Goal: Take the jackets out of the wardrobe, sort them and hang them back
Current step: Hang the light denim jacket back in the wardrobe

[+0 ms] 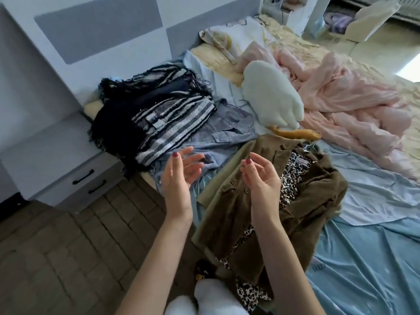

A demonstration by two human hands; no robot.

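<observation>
White fluffy slippers or socks (204, 298) at 6 o'clock, nearest of all, at the bottom edge. Just above, two bare forearms reaching up toward centre. Left hand (179, 176) raised palm inward, fingers straight and loosely spread, holding nothing, hovering over the bed edge at about 9 o'clock of centre. Right hand (261, 178) beside it, palm facing the left one, fingers gently curved and relaxed, thumb apart, also holding nothing. Hands well apart from each other, neither touching any cloth.

Under the right forearm, brown corduroy jacket (306, 196) lying open on the bed, leopard-print lining (288, 180) showing at its middle and again at its lower hem toward 6 o'clock. At 10 o'clock, a pile of dark navy and striped jackets (159, 119) with frayed edges, stacked at the bed's corner. Denim jacket (227, 130) spread flat just right of that pile, partly under it, beyond the left hand. Pale fuzzy garment (270, 96) at 12 o'clock, touching a yellow-brown hanger-like piece (297, 134) just past the brown jacket's collar. Pink crumpled quilt (352, 103) at 2 o'clock. Light blue sheet (363, 269) covering the bed from 3 to 5 o'clock. Grey drawer unit (75, 173) with black handles at 9 o'clock, on a brown tiled floor (56, 258) toward 7 o'clock.
</observation>
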